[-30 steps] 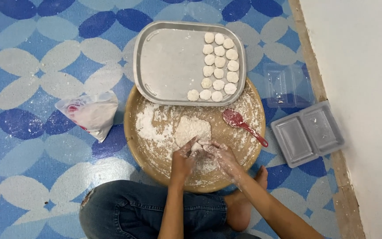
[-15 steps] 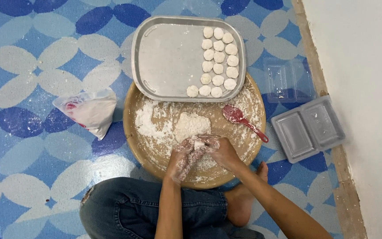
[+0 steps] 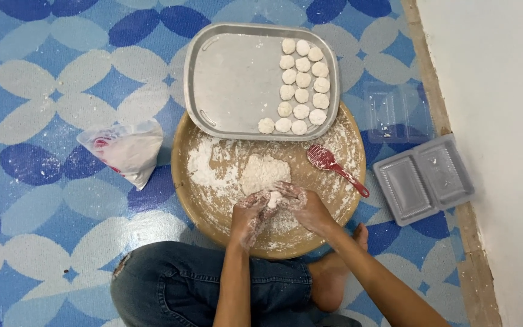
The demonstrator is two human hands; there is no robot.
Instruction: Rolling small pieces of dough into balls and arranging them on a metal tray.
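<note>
While both hands met over the near part of a round wooden board (image 3: 213, 212), the left hand (image 3: 249, 217) and the right hand (image 3: 305, 208) were cupped together, fingers curled around a small piece of white dough (image 3: 272, 198) pressed between them. Both hands were dusted with flour. Just beyond the hands, near the middle of the board, lay a larger lump of dough (image 3: 263, 172), with loose flour (image 3: 204, 166) scattered toward the board's left edge. A red spoon (image 3: 334, 167) rested near the board's right edge, its handle pointing toward the near right. A rectangular metal tray (image 3: 231, 85) overlapped the board's far edge; rows of small round dough balls (image 3: 301, 79) filled its right side and ran along its near right edge. On the blue patterned floor (image 3: 43, 79), a plastic bag of flour (image 3: 127, 150) lay to the left of the board. To the right sat a grey two-compartment container (image 3: 424, 178) and, beyond it, a clear plastic lid (image 3: 394, 112). The person sat cross-legged in jeans (image 3: 177, 287), one bare foot (image 3: 334, 275) by the board's near edge.
</note>
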